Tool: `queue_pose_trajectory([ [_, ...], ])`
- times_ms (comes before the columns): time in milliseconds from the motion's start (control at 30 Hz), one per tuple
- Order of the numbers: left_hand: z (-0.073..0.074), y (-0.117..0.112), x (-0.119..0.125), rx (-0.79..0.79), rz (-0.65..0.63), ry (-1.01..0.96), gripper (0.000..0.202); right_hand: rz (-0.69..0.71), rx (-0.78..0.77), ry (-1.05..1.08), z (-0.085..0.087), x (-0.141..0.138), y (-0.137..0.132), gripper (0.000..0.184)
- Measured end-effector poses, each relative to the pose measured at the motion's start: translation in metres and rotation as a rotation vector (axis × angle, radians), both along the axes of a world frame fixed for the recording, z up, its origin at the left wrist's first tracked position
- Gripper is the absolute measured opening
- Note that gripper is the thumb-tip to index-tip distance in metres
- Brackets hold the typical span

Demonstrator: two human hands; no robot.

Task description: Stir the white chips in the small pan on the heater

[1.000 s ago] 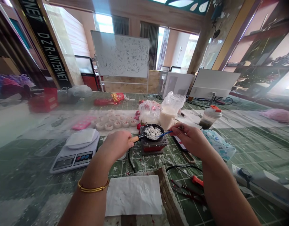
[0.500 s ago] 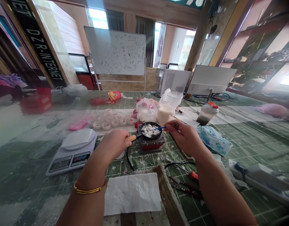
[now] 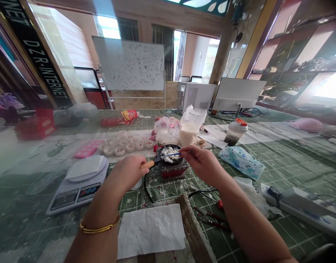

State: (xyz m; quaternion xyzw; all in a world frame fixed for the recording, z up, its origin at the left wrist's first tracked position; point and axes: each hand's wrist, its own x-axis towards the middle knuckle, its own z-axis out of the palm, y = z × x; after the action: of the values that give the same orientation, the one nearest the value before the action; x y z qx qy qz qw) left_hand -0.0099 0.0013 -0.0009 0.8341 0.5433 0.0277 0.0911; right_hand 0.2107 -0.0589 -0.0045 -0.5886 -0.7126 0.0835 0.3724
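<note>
My left hand (image 3: pixel 131 170) is closed round the wooden handle of a small black frying pan (image 3: pixel 158 160). The pan rests on a small red and dark hot plate (image 3: pixel 172 171). White granules or chunks (image 3: pixel 169 150) fill much of the pan. Between the fingertips of my right hand (image 3: pixel 199 160) is a thin blue stick (image 3: pixel 172 155), its far end among the white pieces. Just behind the pan stand an open clear bag of white granules (image 3: pixel 188 132) and a knotted plastic bag (image 3: pixel 167 131).
A kitchen scale (image 3: pixel 77 186) stands at left, near several small round cups (image 3: pixel 129 147) and a pink mould (image 3: pixel 89 149). White paper (image 3: pixel 151 232) lies in front. Pliers (image 3: pixel 211 215), a wipes pack (image 3: pixel 241 161), a lidded cup (image 3: pixel 236 132) and a power strip (image 3: pixel 301 208) are at right.
My right hand has moved left, closer over the pan's right rim, carrying the blue stick further across the white pieces. My left hand keeps its grip. The whole view has shifted slightly.
</note>
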Motion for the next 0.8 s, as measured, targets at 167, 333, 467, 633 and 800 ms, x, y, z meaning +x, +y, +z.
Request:
queue_pose_trajectory([
  [167, 0.001, 0.0, -0.001, -0.005, -0.004, -0.01, 0.02, -0.025, 0.019, -0.067, -0.002, -0.002, 0.003, 0.028],
  [333, 0.001, -0.001, 0.0, -0.024, -0.004, -0.024, 0.02, 0.019, 0.036, -0.037, -0.006, -0.004, 0.005, 0.028],
  [467, 0.001, -0.001, -0.001, -0.041, 0.009, -0.026, 0.021, 0.016, -0.021, -0.046, -0.006, -0.001, 0.007, 0.028],
  [633, 0.003, -0.002, 0.001, -0.036, 0.025, -0.001, 0.02, -0.027, -0.004, -0.02, 0.002, 0.011, 0.001, 0.028],
  [800, 0.003, -0.001, 0.0, -0.044, 0.02, -0.02, 0.021, -0.048, -0.034, -0.024, 0.001, 0.015, 0.004, 0.025],
])
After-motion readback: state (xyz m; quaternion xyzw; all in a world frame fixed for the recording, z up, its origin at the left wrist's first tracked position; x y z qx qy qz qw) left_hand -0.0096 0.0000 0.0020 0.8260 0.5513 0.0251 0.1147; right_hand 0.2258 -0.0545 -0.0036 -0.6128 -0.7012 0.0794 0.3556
